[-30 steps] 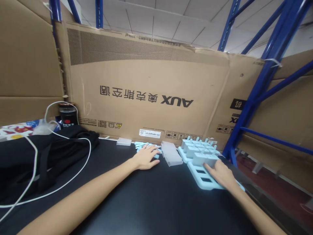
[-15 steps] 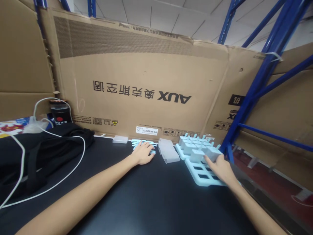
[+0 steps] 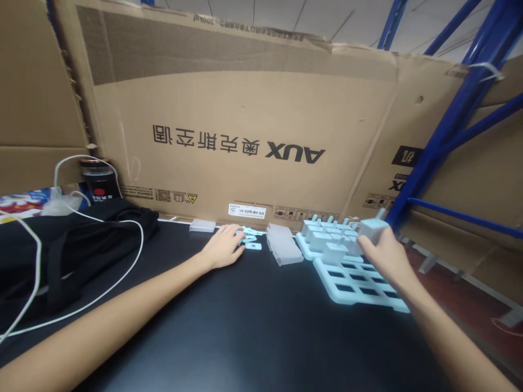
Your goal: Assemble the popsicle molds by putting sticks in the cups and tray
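Note:
My right hand [image 3: 388,251] is closed round a light-blue popsicle mold [image 3: 372,230] with a stick on top, raised above the tray. Several more popsicle molds [image 3: 322,237] with upright sticks stand in the far part of the light-blue slotted tray [image 3: 341,296]. The near part of that tray shows bare slots. My left hand [image 3: 224,247] lies low over the table, fingers loosely spread, at the left side of a small pile of light-blue popsicle sticks [image 3: 253,246]. Its fingertips partly cover the pile.
Two translucent plastic pieces, a small one [image 3: 202,226] and a larger one [image 3: 283,245], lie on the black table [image 3: 229,337]. A big cardboard sheet [image 3: 229,109] stands behind. At left are a black bag [image 3: 102,234], white cable and jar [image 3: 98,182]; a blue rack post [image 3: 449,120] rises at right.
My right hand has lifted the popsicle mold up and to the right, out of the tray. My left hand has shifted left, uncovering more of the sticks. The view has tilted slightly.

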Demonstrator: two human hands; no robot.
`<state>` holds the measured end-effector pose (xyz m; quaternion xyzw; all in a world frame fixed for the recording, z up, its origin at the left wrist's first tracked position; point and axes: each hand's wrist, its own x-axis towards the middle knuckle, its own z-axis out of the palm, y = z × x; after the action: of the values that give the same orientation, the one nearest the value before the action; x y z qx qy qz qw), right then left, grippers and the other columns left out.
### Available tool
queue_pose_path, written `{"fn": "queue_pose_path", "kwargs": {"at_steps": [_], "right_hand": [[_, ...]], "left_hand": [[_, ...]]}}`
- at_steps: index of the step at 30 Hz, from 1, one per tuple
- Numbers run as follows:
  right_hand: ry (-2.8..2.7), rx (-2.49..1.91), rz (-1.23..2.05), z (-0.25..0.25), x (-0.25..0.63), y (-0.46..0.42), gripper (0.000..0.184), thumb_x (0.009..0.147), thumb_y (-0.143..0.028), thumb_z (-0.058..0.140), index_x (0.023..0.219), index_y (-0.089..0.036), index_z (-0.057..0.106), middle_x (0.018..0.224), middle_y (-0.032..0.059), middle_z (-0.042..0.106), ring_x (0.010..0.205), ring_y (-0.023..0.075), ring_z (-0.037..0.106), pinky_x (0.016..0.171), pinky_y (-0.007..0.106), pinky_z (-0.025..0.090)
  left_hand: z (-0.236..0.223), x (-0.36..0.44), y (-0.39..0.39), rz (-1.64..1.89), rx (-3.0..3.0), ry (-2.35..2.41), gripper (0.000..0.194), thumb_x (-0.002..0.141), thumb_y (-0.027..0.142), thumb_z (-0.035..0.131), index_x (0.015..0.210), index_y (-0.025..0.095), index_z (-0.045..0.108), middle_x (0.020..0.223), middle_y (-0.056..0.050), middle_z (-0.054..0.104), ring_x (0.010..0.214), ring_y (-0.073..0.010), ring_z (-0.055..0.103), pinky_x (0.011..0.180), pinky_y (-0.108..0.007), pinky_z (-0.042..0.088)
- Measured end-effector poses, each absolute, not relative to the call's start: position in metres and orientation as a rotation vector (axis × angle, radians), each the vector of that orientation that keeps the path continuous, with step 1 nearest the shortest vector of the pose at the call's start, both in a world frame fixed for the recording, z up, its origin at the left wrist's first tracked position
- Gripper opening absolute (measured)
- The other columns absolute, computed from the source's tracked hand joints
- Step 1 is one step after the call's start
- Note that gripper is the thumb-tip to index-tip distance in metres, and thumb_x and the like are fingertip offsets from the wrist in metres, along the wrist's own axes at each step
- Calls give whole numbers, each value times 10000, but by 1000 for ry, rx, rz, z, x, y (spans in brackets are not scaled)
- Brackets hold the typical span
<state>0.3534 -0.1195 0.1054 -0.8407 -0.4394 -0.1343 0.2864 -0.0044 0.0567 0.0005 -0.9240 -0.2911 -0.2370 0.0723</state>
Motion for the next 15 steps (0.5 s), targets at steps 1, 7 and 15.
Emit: {"fn": "queue_pose_path", "kwargs": {"at_steps": [1,7,15], "right_hand": [[-1232,-2245,-304,114,336,-113,463,797,-482,446,1116,-147,448,1023,181,649,904,304,634,712,331,481],[-1998,-2080,-24,123,226,-41,605,854,-609,410,1229,-135,383,1009,169,664,844,301,639,692,351,465],[-2411,-2151,-379,102,167,29,597,780,-575,551,1170,-125,586,1056,185,665,1001,342,628,809,416,489]], "left_hand": [[1,-15,55,-722,-2767,-903,269,936,375,432,1106,209,558,1288,-105,523,1224,-281,458,1047,-453,361],[-1,-55,54,-707,-2748,-1068,212,934,351,415,1008,215,560,1098,-73,574,1022,-256,542,925,-419,441],[-10,-56,64,-674,-2819,-1100,243,925,337,434,1090,226,574,1104,-74,594,1082,-255,533,953,-410,460]]}}
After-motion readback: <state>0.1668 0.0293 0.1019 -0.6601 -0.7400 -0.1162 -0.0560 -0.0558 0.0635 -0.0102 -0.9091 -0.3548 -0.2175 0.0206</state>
